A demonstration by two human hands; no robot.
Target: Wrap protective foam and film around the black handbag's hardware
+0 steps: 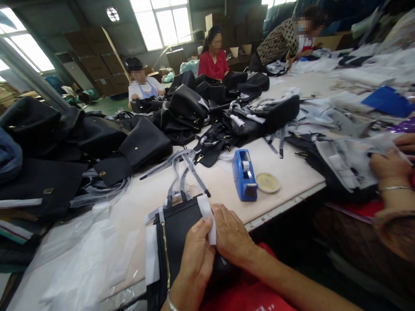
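Observation:
A black handbag (179, 237) with a gold zipper lies at the table's front edge, partly over my lap. Along its right side runs a strip of white wrapping material (206, 212). My left hand (198, 250) pinches this strip between thumb and fingers. My right hand (231, 231) lies against the strip and the bag's right edge, fingers bent together; what its fingertips touch is hidden. Another white piece (151, 255) covers the bag's left side. Straps in clear plastic sleeves (180, 166) stretch from the bag's top across the table.
A blue tape dispenser (245, 176) and a small round dish (267, 182) stand ahead to the right. Black bags (145, 145) are heaped across the table. Clear plastic bags (77, 276) lie at left. A co-worker's hand (391, 165) handles another bag at right; several people work beyond.

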